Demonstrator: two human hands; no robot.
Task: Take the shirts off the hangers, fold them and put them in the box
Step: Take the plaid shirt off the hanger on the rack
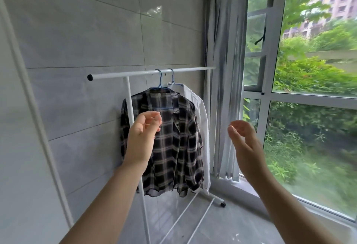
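Grey tiled wall (81,37) is filling the left and far side, with a big window (309,93) and a pale curtain (226,81) taking up the right. White clothes rack (152,73) is standing against the wall, its top rail running left to right toward the curtain. Two shirts are hanging from the rail on blue hangers (160,81): a dark plaid shirt (173,147) nearer, and a white shirt (201,120) behind it, just beside the curtain.

Left hand (143,137) is reaching out in front of the plaid shirt's chest, fingers loosely curled, gripping nothing; whether it is touching the cloth cannot be told. Right hand (245,143) is hovering in the gap between the shirts and the window, fingers relaxed and slightly bent, thumb apart, holding nothing and clear of both shirt and curtain.

Rack upright (133,128) is crossing just left of the left hand. Rack base bars (193,213) are lying on the grey floor (222,230) near the bottom, with bare floor showing between the rack and the window sill. Rail left of the hangers is bare. Box is out of view.
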